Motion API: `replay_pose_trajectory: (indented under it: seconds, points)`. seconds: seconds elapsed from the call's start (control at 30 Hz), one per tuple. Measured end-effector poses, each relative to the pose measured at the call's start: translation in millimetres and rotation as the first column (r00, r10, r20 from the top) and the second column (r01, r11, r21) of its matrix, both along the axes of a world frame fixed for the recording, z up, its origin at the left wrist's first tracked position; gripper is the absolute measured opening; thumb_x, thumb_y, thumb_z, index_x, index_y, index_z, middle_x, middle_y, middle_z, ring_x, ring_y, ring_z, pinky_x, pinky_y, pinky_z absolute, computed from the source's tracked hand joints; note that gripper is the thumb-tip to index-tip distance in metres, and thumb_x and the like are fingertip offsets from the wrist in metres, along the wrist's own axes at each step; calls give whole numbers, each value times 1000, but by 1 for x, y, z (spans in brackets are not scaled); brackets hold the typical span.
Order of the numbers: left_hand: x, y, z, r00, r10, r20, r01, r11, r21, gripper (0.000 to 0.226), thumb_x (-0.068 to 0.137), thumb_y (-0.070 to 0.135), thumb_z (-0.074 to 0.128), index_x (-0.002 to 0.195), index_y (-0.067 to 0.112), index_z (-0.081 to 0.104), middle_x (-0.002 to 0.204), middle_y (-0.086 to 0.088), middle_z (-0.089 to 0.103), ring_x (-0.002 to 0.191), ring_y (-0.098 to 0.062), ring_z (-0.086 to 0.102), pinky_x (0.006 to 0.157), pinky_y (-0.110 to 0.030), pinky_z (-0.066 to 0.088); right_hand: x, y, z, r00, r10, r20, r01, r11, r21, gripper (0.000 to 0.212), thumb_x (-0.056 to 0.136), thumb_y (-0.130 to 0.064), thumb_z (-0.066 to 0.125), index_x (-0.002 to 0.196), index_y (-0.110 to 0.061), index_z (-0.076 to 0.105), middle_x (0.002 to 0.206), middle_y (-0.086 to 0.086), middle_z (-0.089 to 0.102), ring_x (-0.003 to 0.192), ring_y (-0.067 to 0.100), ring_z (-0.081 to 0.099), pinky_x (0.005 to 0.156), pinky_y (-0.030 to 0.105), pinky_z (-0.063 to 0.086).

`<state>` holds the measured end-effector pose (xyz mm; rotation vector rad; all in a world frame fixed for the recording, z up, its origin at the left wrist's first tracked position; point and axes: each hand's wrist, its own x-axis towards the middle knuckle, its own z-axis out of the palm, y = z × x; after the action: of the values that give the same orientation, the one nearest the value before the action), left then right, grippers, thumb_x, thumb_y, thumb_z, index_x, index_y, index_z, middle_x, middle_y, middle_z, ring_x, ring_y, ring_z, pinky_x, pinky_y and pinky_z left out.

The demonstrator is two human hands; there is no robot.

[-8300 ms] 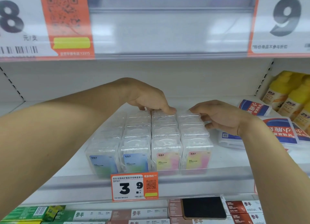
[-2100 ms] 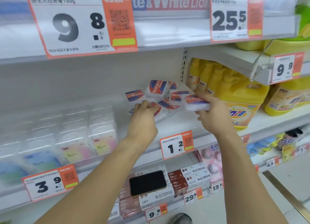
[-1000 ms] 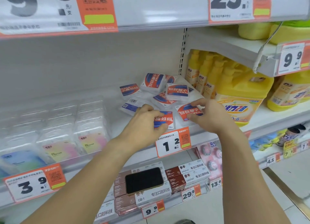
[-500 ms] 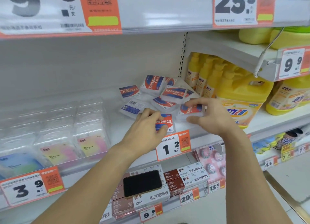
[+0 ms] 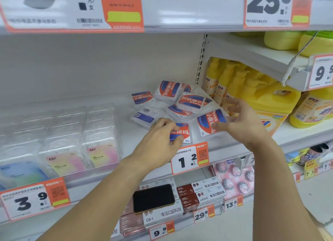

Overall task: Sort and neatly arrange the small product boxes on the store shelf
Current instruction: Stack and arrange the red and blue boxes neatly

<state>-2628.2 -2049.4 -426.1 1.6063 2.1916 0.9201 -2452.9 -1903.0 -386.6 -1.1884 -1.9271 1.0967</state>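
On the white metal store shelf [image 5: 153, 147], backed by a pale panel and edged with a clear rail carrying an orange-and-white price tag marked 1.2 [image 5: 190, 157], lies a loose heap of small clear plastic product boxes with red-and-blue labels [image 5: 180, 103]. They point every way: some flat, some tilted against each other, one turned barcode side up [image 5: 144, 115]. To their left stand neat rows of clear plastic cases with pastel cards [image 5: 72, 138]; to the right, past a perforated upright, yellow pump bottles and jugs [image 5: 252, 89] fill the next bay. A black phone [image 5: 154, 198] rests on cartons on the shelf below.

The left hand [image 5: 159, 141] lies palm down, fingers curled over a flat box at the shelf front [image 5: 182, 132], whose label text runs left to right, long axis along the rail. The right hand [image 5: 239, 121], blurred, grips a second box [image 5: 210, 123] between thumb and fingers; this box is tipped up, its label text running vertically, long axis pointing away from the rail.
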Motion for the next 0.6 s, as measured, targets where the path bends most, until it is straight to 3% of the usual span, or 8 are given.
replay_pose_trajectory:
  seconds: [0.13,0.2,0.27,0.37,0.4,0.47,0.5,0.6]
  points:
    - [-1,0,-3,1000,5,-18,-5,1000,4,28,94,43,56,116,28,50,132,14,44,103,-4,55,59,-14,54,3,3,4,943,-2,-332,-25,997,-77,53,73,8,80,119,-9,60,101,1,74,85,14,73,62,26,57]
    - [0,0,-3,1000,5,-18,-5,1000,14,27,94,43,55,116,27,50,134,13,44,103,-5,55,61,-16,56,2,2,3,924,58,-378,-86,995,-57,31,79,7,75,101,-14,70,93,-3,77,81,11,74,63,24,57]
    - [1,1,-3,999,1,-34,-1,1000,17,28,94,43,54,118,28,49,136,14,42,106,-5,55,62,-17,56,-1,3,1,956,103,-273,-116,993,-34,22,87,-1,71,94,-22,73,99,1,76,83,15,74,65,27,57]
    - [2,2,-4,998,0,-70,1,1000,18,30,95,46,52,120,31,47,133,14,48,107,-5,57,63,-18,57,-6,8,-3,993,116,-20,-114,988,106,24,98,-11,58,112,-27,71,126,6,63,110,20,64,72,17,52]
    - [3,2,-4,996,3,-89,-1,1000,19,30,95,47,51,120,31,46,130,13,50,107,-5,57,62,-16,55,-8,10,-5,992,94,86,-109,977,182,29,99,-14,55,119,-29,68,134,7,55,122,22,55,79,14,49]
    - [3,1,-3,990,6,-142,-3,1000,22,32,95,48,48,122,31,45,129,11,51,107,-2,52,63,-11,47,-13,10,-8,962,81,262,-149,957,249,33,100,-20,54,129,-32,63,143,10,45,135,27,41,101,23,44]
    - [4,1,-2,987,7,-163,-4,1000,20,35,95,50,47,124,30,44,132,11,50,109,0,48,65,-10,44,-14,7,-10,938,109,328,-191,955,227,35,99,-22,56,132,-31,62,144,10,44,134,26,42,104,26,41]
    - [8,-4,2,972,-2,-235,2,1000,0,51,91,61,47,132,31,44,139,13,46,122,-2,41,82,-17,41,-16,2,-13,885,178,431,-275,946,173,31,96,-20,62,126,-23,67,137,2,56,115,16,55,87,19,41]
